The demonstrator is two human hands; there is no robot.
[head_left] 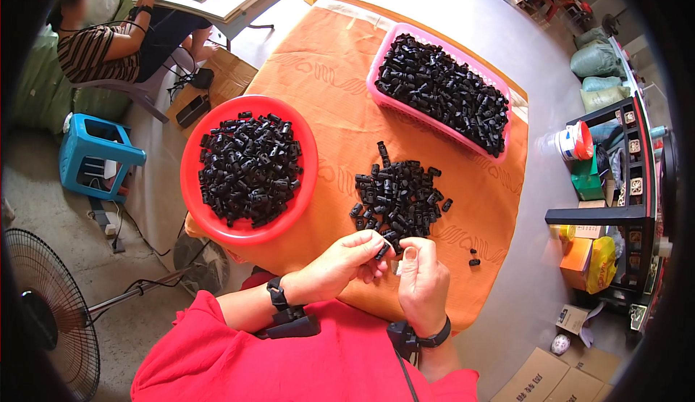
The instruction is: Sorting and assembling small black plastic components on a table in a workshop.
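Note:
My left hand (346, 257) is closed in a pinch round a small black plastic cord lock (381, 250), above the near edge of the table. Close beside it, my right hand (423, 282) is closed with thumb and forefinger together; what it grips is too small to make out. A thin whitish sliver shows between the two hands. Just beyond them lies a loose pile of black cord locks (397, 198) on the orange cloth (333, 123). A round red basin (312, 148) full of the same pieces stands to the left. Back right, a pink basket (373, 76) is heaped with similar black pieces.
A few stray pieces (474, 262) lie right of the pile. Left of the table are a standing fan (54, 315) and a blue stool (101, 156). Another person (101, 51) sits at a table back left. A black shelf (601, 216) and cardboard (543, 380) are at right.

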